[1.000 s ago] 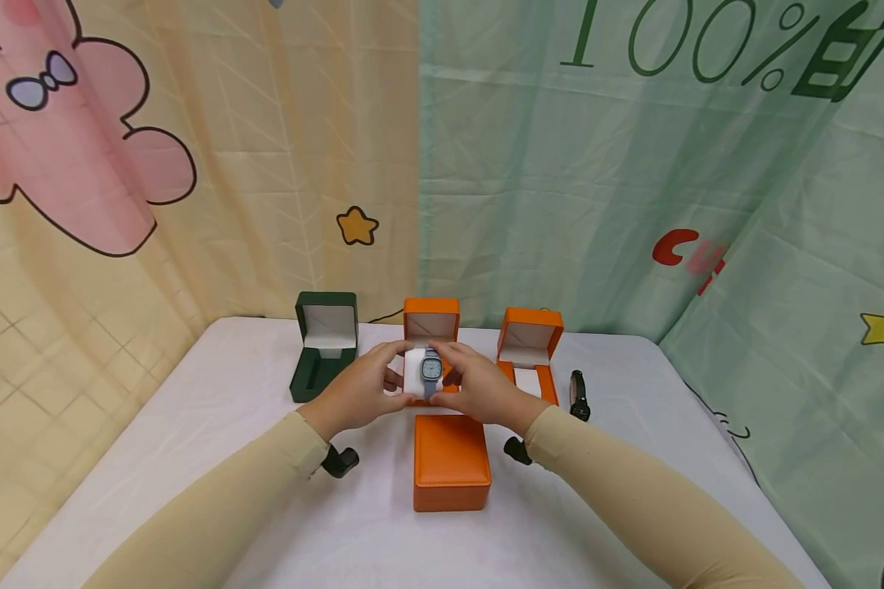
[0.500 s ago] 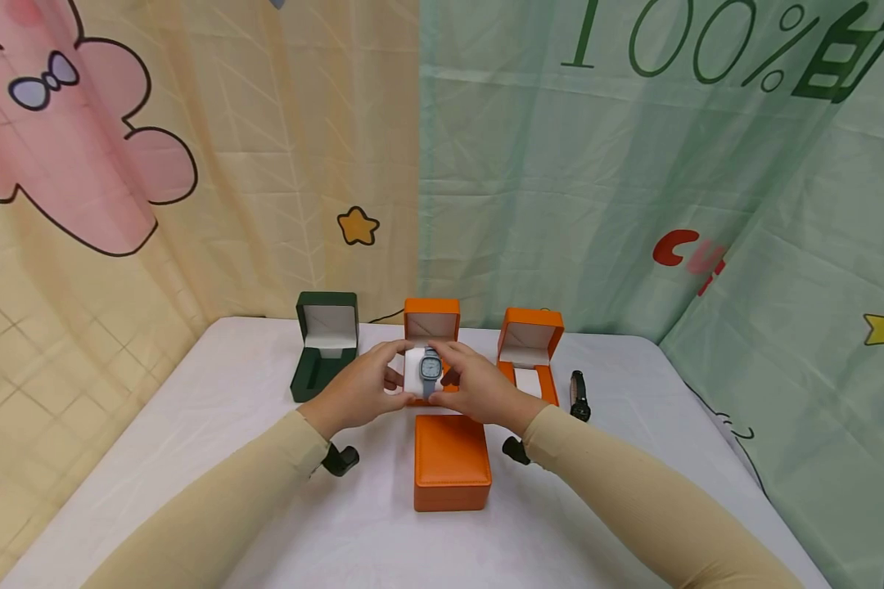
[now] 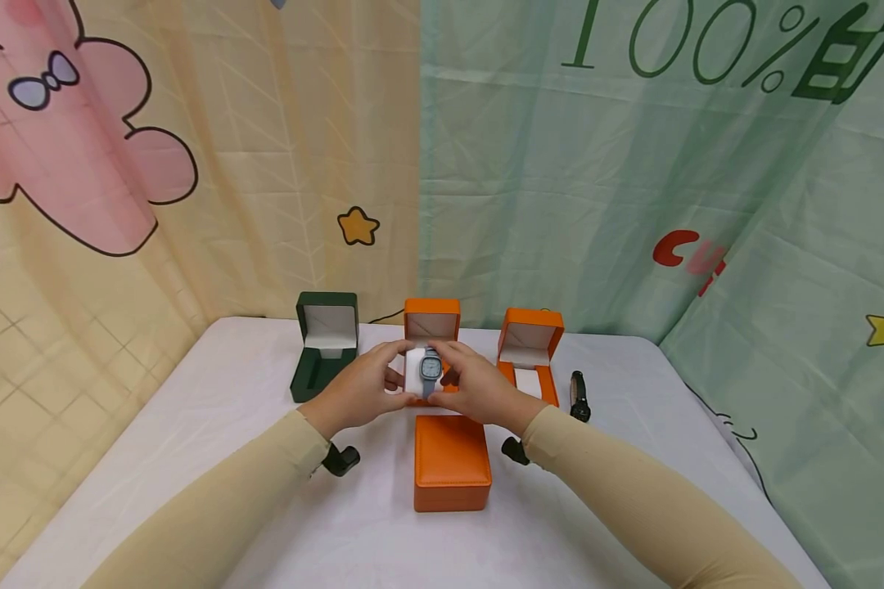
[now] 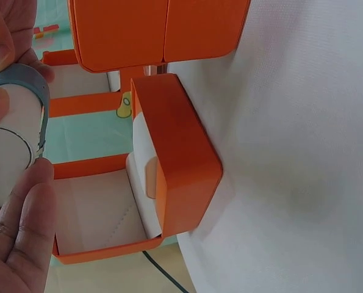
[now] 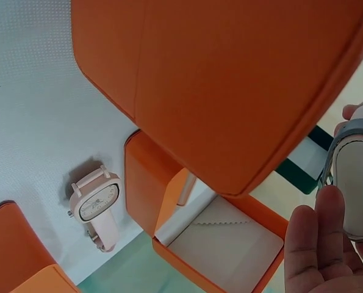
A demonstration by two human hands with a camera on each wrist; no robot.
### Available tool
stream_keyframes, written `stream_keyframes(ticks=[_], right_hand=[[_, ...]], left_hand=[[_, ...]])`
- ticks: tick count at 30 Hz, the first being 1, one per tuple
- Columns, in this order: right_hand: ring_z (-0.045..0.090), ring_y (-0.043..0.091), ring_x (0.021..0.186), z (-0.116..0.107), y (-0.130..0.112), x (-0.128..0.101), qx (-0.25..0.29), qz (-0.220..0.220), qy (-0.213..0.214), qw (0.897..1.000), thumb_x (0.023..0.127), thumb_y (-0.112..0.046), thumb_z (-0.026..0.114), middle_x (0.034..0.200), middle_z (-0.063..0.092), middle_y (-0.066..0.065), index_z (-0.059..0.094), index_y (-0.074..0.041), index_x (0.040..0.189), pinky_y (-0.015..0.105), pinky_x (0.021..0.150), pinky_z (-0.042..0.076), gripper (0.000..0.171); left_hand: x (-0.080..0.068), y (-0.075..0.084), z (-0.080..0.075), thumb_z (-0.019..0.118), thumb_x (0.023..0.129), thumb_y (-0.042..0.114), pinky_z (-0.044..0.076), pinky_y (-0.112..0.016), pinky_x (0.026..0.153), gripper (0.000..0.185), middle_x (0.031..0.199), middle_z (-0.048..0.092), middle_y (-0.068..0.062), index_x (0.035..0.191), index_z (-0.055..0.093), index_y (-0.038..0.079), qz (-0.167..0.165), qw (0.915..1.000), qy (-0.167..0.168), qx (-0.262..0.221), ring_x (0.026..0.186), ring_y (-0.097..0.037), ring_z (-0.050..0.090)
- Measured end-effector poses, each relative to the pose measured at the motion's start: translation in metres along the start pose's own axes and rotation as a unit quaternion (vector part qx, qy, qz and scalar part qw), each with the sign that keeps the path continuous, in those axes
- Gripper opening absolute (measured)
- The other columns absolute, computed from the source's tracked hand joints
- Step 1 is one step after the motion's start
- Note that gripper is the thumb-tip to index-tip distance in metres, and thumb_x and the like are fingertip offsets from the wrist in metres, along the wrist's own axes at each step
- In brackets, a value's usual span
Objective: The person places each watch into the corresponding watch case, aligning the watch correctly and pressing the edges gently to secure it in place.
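Both hands meet in the middle of the white table (image 3: 191, 425) and hold one small thing together. The left hand (image 3: 361, 391) curls its fingers around a white pillow (image 3: 413, 372), and the right hand (image 3: 479, 389) pinches it from the other side. A blue-grey watch (image 3: 431, 368) is wrapped around that pillow, with its face looking up. The pillow sits just above an open orange box (image 3: 431, 323), at 12 o'clock from the hands, and the box's lid stands straight up. From the left wrist view you can see the soft white lining inside this box. At 6 o'clock from the hands lies a shut orange box (image 3: 451, 462), close to the person. At 10 o'clock stands an open green box (image 3: 324, 343). At 2 o'clock stands another open orange box (image 3: 530, 348), with a white pillow of its own inside. Just past it, at 3 o'clock, a dark watch (image 3: 578, 394) lies on the table. The right wrist view also shows a pink watch (image 5: 97, 204) lying flat on the table beside an orange box, but it is hard to tell which box that is. Yellow and green curtains hang behind the table.
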State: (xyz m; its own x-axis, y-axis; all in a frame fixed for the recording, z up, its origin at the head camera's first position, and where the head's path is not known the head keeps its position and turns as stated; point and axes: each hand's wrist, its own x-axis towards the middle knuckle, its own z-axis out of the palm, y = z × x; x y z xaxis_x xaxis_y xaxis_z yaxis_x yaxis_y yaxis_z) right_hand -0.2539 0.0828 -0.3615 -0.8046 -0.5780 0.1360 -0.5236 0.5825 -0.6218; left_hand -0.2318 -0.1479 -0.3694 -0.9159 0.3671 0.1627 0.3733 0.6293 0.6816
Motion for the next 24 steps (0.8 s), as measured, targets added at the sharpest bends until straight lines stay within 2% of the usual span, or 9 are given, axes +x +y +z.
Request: stream_keyframes(ticks=[6, 13, 18, 24], right_hand=[[0.067, 0.021, 0.109, 0.0006, 0.0003, 0.0004, 0.003, 0.002, 0.001, 1.0, 0.091, -0.017, 0.084, 0.154, 0.05, 0.004, 0.041, -0.018, 0.162, 0.034, 0.095, 0.061, 0.083], [0.066, 0.029, 0.114, 0.0009, 0.0014, 0.0015, 0.008, -0.007, 0.002, 1.0, 0.092, -0.015, 0.083, 0.157, 0.048, 0.007, 0.04, -0.014, 0.162, 0.05, 0.103, 0.058, 0.082], [0.062, 0.028, 0.123, 0.0003, 0.0006, 0.0018, -0.008, -0.007, 0.001, 1.0, 0.093, -0.018, 0.082, 0.162, 0.044, 0.007, 0.037, -0.011, 0.164, 0.051, 0.105, 0.056, 0.084], [0.062, 0.026, 0.126, 0.0011, 0.0006, 0.0028, -0.012, -0.013, 0.0, 1.0, 0.093, -0.017, 0.082, 0.164, 0.044, 0.004, 0.037, -0.012, 0.164, 0.048, 0.106, 0.056, 0.084]], left_hand=[[-0.0002, -0.0005, -0.0009, 0.086, 0.089, 0.02, 0.064, -0.034, 0.09, 0.078, 0.147, 0.056, -0.009, 0.156, 0.045, 0.015, 0.007, 1.0, 0.002, 0.005, 0.101, -0.016, 0.073], [0.0007, -0.0009, -0.0015, 0.086, 0.09, 0.021, 0.064, -0.032, 0.089, 0.079, 0.149, 0.056, -0.008, 0.157, 0.045, 0.016, 0.013, 0.9999, 0.002, 0.003, 0.1, -0.014, 0.072], [0.0008, 0.0, -0.0024, 0.086, 0.089, 0.02, 0.064, -0.033, 0.089, 0.079, 0.149, 0.056, -0.008, 0.157, 0.045, 0.018, 0.012, 0.9999, 0.001, -0.002, 0.1, -0.015, 0.073], [0.0, -0.0003, -0.0031, 0.086, 0.089, 0.02, 0.064, -0.033, 0.09, 0.079, 0.148, 0.057, -0.008, 0.156, 0.045, 0.017, 0.015, 0.9999, 0.0, -0.005, 0.1, -0.015, 0.073]])
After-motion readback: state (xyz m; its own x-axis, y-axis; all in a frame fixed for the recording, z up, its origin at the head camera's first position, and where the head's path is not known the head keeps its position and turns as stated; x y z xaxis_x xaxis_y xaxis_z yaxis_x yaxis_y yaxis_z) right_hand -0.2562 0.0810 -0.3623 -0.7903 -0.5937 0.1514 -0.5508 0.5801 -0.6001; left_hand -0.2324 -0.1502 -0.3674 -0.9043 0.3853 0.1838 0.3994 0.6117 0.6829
